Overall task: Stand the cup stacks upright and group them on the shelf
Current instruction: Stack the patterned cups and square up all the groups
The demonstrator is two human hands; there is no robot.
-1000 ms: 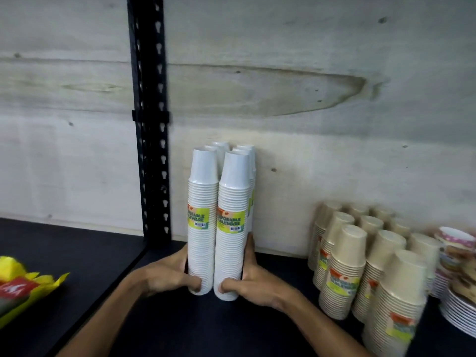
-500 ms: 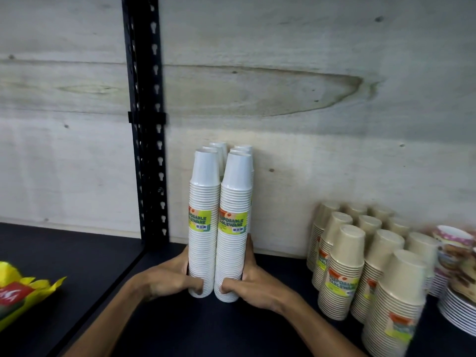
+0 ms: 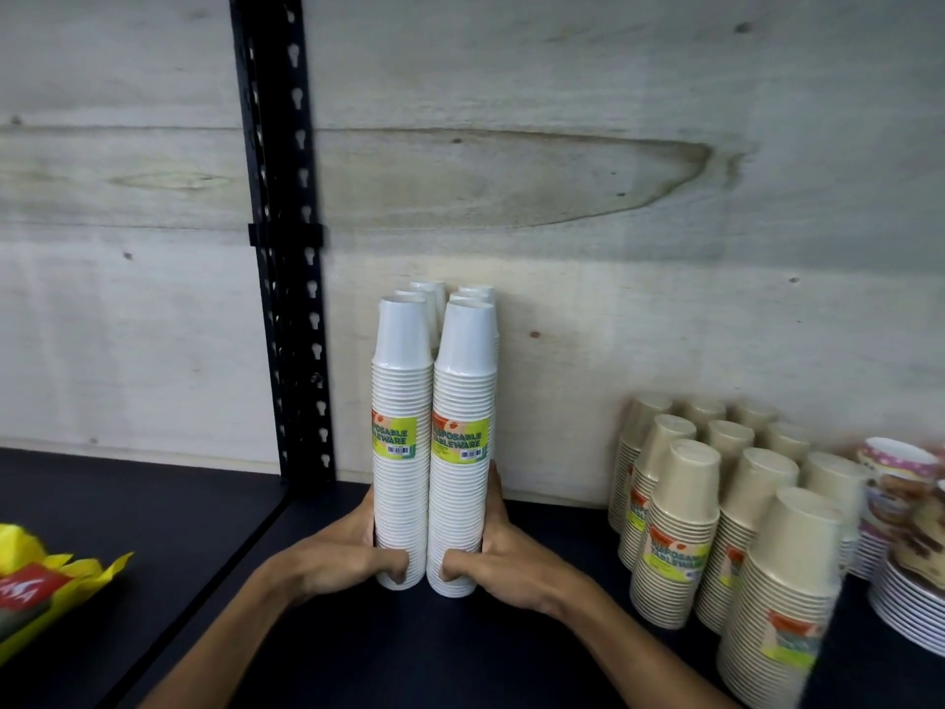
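Head view, white cup stacks point(image 3: 434, 442) upright (vertical)

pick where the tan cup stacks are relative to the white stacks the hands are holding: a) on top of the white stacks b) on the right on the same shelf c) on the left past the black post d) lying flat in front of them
b: the tan cup stacks stand upright to the right of the white stacks, on the same dark shelf, while the left hand and right hand clasp the white ones.
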